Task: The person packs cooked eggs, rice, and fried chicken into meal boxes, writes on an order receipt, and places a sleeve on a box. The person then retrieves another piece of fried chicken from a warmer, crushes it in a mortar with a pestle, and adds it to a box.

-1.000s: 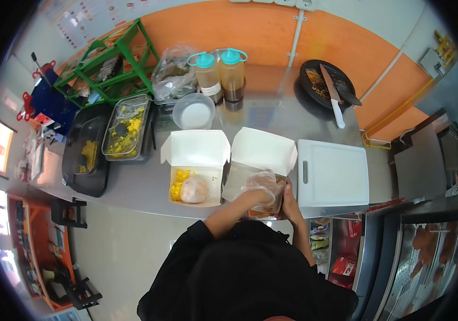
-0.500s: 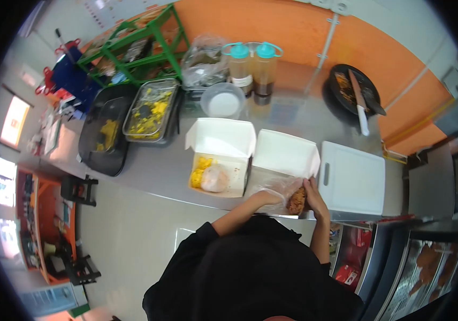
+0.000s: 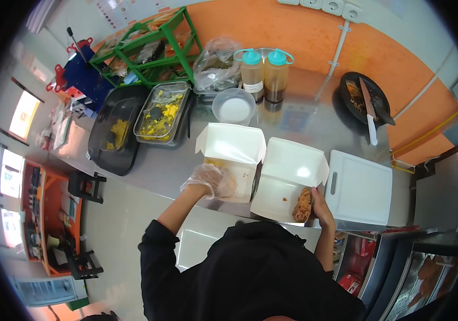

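My left hand (image 3: 207,181), in a clear plastic glove, is over the left open paper food box (image 3: 244,184). Its fingers are blurred inside the glove, and the hand covers most of the yellow food and part of the pale rice mound (image 3: 229,186) there. My right hand (image 3: 322,208) grips the right side wall of the second paper food box (image 3: 272,198), its fingertips by the lid corner. Inside that box, against the right wall, lies a brown piece of fried chicken (image 3: 303,206). A small crumb lies on the box floor.
A white cutting board (image 3: 360,187) lies right of the boxes. Behind are a plastic bowl (image 3: 233,107), two sauce bottles (image 3: 276,80) and a black pan with a knife (image 3: 371,120). To the left stand a tray of yellow food (image 3: 162,115) and a green rack (image 3: 157,61).
My gloved left hand has moved left from the chicken to the left box. The chicken now lies uncovered in the right box. My right hand stays at that box's side; the view has shifted slightly.
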A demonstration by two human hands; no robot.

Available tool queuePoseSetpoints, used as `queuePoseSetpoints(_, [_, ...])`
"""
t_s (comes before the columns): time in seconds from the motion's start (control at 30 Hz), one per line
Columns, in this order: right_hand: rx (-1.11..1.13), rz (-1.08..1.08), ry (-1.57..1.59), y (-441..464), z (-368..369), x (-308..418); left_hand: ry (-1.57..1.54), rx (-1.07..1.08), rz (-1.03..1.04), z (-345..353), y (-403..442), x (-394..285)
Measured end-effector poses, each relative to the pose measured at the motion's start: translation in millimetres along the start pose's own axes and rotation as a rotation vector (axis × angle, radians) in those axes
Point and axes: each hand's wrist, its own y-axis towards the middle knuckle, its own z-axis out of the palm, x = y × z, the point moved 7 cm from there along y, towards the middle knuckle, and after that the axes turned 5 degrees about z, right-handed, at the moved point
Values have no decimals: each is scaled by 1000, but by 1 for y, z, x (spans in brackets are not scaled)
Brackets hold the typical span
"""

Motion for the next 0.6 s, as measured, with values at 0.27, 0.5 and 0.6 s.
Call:
queuePoseSetpoints(0.27, [27,2,24,2,0,-5,-88,-348,324,-13,-4,-8])
queuePoseSetpoints(0.5, [15,23,52,-6,0,5,18,-11,229,20,20,9])
queuePoseSetpoints(0.6, [-10,-37,75,11,-1,-19,58,-213,445,7,16,-7])
